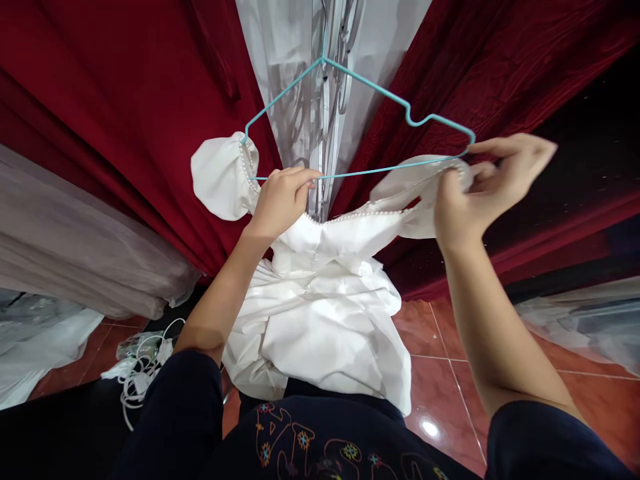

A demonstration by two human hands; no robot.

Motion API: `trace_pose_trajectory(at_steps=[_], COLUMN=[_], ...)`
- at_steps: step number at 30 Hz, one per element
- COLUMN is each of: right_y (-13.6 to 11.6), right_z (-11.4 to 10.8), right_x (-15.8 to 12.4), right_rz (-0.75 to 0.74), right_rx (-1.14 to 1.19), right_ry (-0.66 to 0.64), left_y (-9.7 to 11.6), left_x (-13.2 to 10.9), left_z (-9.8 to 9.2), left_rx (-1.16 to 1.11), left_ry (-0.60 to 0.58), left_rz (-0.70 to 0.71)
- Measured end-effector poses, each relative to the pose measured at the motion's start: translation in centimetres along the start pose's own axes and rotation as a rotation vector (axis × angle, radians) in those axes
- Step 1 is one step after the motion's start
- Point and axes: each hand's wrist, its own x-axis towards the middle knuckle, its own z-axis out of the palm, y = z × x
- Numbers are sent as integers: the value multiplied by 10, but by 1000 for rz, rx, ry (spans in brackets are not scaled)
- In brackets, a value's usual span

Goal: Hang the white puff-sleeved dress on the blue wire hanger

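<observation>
A white dress (330, 320) with puffed sleeves and a pearl-beaded neckline hangs from a thin turquoise clothes hanger (370, 83). One puffed sleeve (217, 177) is looped over the hanger's left end. My left hand (285, 200) is closed around the hanger's lower bar, near its left part. At the right end, my right hand (483, 180) pinches the other sleeve (425, 187) between thumb and fingers, against the hanger's corner. The skirt gathers in front of my body.
Dark red curtains (125, 87) hang on both sides, with white fabric and metal rails (333, 113) between them. White cables (137, 387) lie in a tangle at lower left. Sheer pale fabric (75, 227) hangs at left. The floor has reddish tiles (425, 333).
</observation>
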Motion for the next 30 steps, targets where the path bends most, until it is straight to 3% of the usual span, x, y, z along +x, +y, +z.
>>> trace_pose_trajectory(at_steps=[5,9,12,15,17,19,20,23,25,28,30], right_y=[11,18,5,-19,-34,-43,-45,-38,-29,-20,-20], right_z=[-20,-23,-11,2,9,16,21,42,57,72,76], right_x=[26,59,78,83,75,58,47,13,-4,-17,-19], right_rz=[4,-10,-6,104,57,-133,-229,-333,-307,-266,-250], right_rx=[-104,-203,-130,157,343,343,285,90,-26,-111,-71], right_ry=[139,271,187,24,24,87,60,-260,-357,-253,-188], left_y=[-2,-2,-3,-3,-2,-1,-1,0,0,-4,-11], left_x=[0,0,0,-1,-1,-2,-2,-4,-7,-11,-12], left_z=[-6,-1,1,0,-1,-2,-2,1,6,12,12], left_rx=[41,-27,-44,7,35,36,30,32,40,12,4], left_ry=[-11,-38,-36,-31,-31,-34,-37,-39,-39,40,215], left_rz=[-41,-23,-19,-25,-29,-41,-48,-38,5,72,81])
